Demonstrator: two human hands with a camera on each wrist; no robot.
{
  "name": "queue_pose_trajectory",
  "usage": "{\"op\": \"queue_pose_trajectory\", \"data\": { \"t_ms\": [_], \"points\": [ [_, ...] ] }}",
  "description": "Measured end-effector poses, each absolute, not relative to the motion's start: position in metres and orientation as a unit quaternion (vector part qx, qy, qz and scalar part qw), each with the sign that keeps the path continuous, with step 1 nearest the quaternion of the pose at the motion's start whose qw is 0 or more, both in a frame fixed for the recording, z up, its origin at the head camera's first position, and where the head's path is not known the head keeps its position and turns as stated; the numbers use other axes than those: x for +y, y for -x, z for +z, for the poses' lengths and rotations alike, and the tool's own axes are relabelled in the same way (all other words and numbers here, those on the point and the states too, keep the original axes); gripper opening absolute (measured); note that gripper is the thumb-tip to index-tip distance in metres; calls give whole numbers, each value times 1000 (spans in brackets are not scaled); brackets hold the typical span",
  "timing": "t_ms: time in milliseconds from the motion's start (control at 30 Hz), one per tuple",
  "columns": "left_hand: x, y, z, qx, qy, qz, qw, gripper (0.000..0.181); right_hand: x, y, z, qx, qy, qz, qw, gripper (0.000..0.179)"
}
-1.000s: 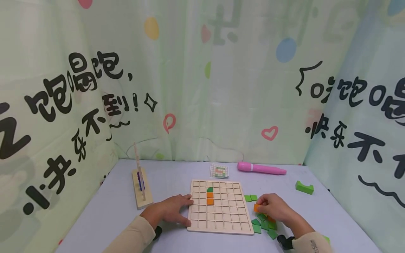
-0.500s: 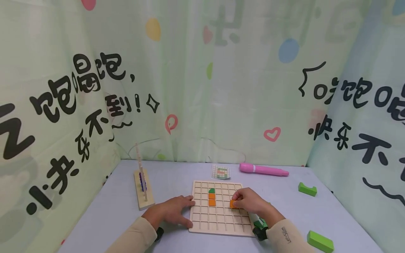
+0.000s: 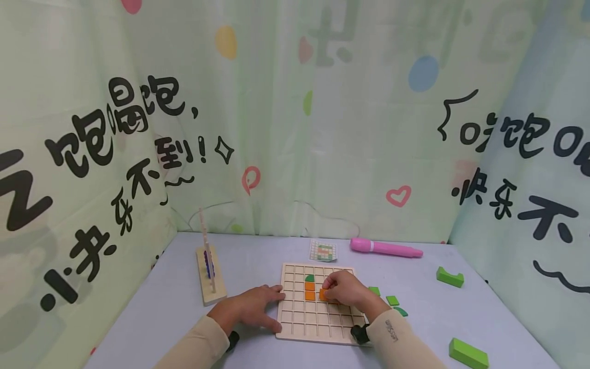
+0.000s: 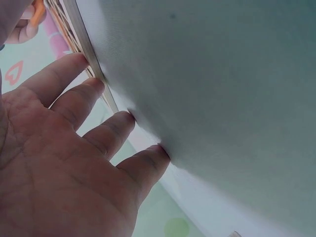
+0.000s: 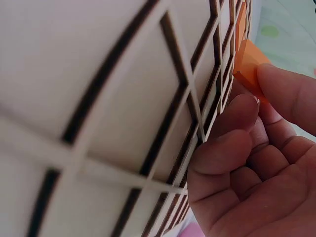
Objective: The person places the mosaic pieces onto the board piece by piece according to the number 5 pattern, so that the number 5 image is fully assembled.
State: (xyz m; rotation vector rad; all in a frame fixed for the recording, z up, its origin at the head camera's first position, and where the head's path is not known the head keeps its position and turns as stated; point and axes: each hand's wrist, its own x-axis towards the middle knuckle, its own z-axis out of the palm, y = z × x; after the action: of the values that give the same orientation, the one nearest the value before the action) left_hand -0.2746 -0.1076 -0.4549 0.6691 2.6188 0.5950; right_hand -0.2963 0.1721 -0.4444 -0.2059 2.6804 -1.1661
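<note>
A wooden grid board (image 3: pixel 295 320) lies on the table before me. In one of its columns sit a green piece (image 3: pixel 310 278) and two orange tiles (image 3: pixel 310 291) below it. My right hand (image 3: pixel 350 291) is over the middle of the board. It pinches another orange tile (image 5: pixel 249 69) between thumb and fingers, tilted close over the grid just right of the placed ones. My left hand (image 3: pixel 253 307) is spread at the board's left edge, fingertips touching the edge and the table, as the left wrist view shows.
Loose green tiles (image 3: pixel 392 300) lie right of the board, partly hidden by my right arm. Behind it are a patterned grid card (image 3: pixel 323 251) and a pink marker-shaped stick (image 3: pixel 387 248). Green blocks (image 3: pixel 468 353) stand at the right, a wooden stand (image 3: pixel 212 277) at the left.
My right hand has picked up the orange tile from the pile at the right and carried it left over the board. My left hand has stayed at the board's edge.
</note>
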Motion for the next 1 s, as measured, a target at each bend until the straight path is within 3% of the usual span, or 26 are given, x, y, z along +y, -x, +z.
{"op": "queue_pose_trajectory", "data": {
  "t_ms": [1000],
  "points": [
    [-107,275,-455,932,-238,201,183,79,157,300,-447,946,74,-302,91,10]
  ]
}}
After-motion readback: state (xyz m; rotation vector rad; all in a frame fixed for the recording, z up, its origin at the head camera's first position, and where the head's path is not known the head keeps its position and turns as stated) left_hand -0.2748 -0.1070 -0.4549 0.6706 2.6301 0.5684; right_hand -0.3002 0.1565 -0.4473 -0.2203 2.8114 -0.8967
